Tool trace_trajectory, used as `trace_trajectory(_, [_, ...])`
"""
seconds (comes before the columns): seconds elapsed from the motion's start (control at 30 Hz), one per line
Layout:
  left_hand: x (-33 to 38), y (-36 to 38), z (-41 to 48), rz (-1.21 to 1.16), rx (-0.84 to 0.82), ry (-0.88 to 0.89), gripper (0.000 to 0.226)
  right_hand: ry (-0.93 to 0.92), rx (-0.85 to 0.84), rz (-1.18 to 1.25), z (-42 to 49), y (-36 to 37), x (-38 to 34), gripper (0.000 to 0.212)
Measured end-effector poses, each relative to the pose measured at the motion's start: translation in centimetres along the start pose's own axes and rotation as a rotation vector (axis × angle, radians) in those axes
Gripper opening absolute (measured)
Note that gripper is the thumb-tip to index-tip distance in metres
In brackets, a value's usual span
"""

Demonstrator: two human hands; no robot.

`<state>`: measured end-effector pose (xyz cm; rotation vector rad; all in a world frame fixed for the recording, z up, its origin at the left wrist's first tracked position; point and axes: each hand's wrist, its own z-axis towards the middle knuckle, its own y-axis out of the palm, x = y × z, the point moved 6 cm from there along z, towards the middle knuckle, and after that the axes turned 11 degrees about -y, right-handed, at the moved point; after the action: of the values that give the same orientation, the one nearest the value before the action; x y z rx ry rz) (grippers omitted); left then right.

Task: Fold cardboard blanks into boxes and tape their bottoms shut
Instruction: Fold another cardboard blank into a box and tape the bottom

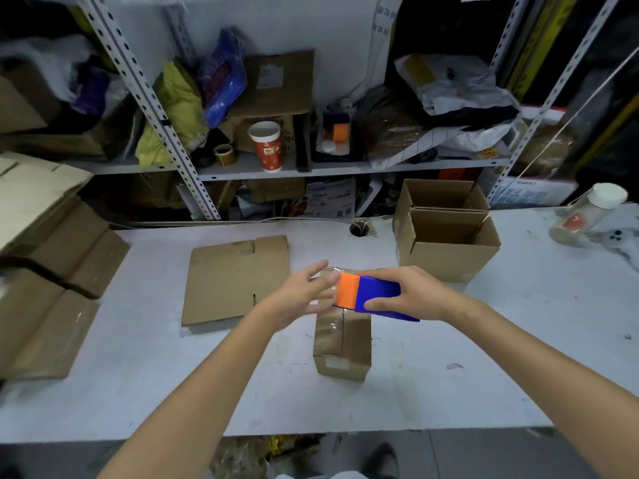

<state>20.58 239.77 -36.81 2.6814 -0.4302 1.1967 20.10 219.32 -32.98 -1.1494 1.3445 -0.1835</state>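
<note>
your right hand (416, 293) grips the tape dispenser (371, 294) over the box (342, 340) — your left hand (304, 288) hovers beside it, fingers spread, grasping nothing.

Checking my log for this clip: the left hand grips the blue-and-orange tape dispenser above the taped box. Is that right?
Not quite. The head view shows the right hand gripping the tape dispenser above the taped box; the left hand is open beside its orange end.
</note>
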Motion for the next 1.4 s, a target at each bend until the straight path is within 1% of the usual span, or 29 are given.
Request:
trace_trajectory(0.07, [0.6,-0.1,0.0,-0.009,-0.025,0.009,0.058,-0.02,-0.018,-0.019,0.5,-0.3,-0.6,0.067])
trace_trajectory(0.13, [0.6,-0.5,0.2,-0.081,-0.048,-0.007,0.052,-0.018,-0.025,-0.035,0.7,-0.8,-0.8,0.068])
trace_trajectory(0.23, [0.2,-0.5,0.5,-0.164,-0.118,-0.042,0.034,-0.016,-0.03,-0.027,0.8,-1.2,-0.9,0.069])
trace_trajectory(0.3, [0.2,-0.5,0.9,-0.138,-0.084,-0.048,0.023,-0.019,-0.047,-0.031,1.0,-1.1,-0.9,0.069])
trace_trajectory(0.4, [0.4,-0.6,1.7,-0.005,0.079,-0.022,0.002,-0.008,-0.081,-0.09,1.6,-0.3,-1.5,0.068])
trace_trajectory(0.47, [0.9,-1.0,2.4,0.067,0.186,0.016,0.007,0.007,-0.082,-0.143,2.4,-0.1,-1.8,0.067])
trace_trajectory(0.57, [2.2,-3.6,3.1,0.031,0.327,0.043,0.006,0.017,-0.066,-0.319,2.8,-2.4,-1.4,0.062])
trace_trajectory(0.63, [2.8,-6.6,3.5,0.008,0.416,0.025,0.007,0.092,-0.085,-0.306,1.4,-4.8,0.8,0.061])
trace_trajectory(0.7, [3.2,-7.8,4.2,0.022,0.428,0.006,0.011,0.197,-0.135,-0.217,-0.1,-6.5,3.7,0.064])
trace_trajectory(0.77, [3.2,-7.3,5.0,0.044,0.422,-0.005,0.011,0.268,-0.17,-0.192,-0.6,-7.0,6.0,0.07])
trace_trajectory(0.9, [2.9,-6.5,7.3,0.045,0.432,-0.037,0.004,0.282,-0.194,-0.188,1.2,-6.6,8.1,0.07])
trace_trajectory(1.03, [1.8,-7.3,9.1,0.067,0.462,-0.093,0.015,0.297,-0.238,-0.193,2.9,-5.4,9.3,0.071])
trace_trajectory(1.13, [0.2,-6.9,10.1,0.06,0.488,-0.141,0.019,0.328,-0.254,-0.2,3.7,-4.1,10.3,0.073])
trace_trajectory(1.2, [-0.9,-6.2,10.6,0.061,0.495,-0.171,0.017,0.346,-0.258,-0.192,4.0,-3.0,10.6,0.072])
trace_trajectory(1.27, [-1.4,-5.3,10.8,0.177,0.518,-0.172,0.011,0.345,-0.252,-0.173,4.3,-2.1,10.6,0.072])
trace_trajectory(1.3, [-1.5,-4.9,10.9,0.263,0.516,-0.174,0.025,0.337,-0.248,-0.165,4.4,-1.8,10.5,0.072])
trace_trajectory(1.37, [-1.7,-4.2,10.7,0.435,0.493,-0.212,0.064,0.325,-0.237,-0.172,4.7,-1.7,10.4,0.071])
trace_trajectory(1.4, [-1.6,-4.3,10.4,0.505,0.51,-0.221,0.074,0.324,-0.235,-0.184,4.8,-1.8,10.2,0.071])
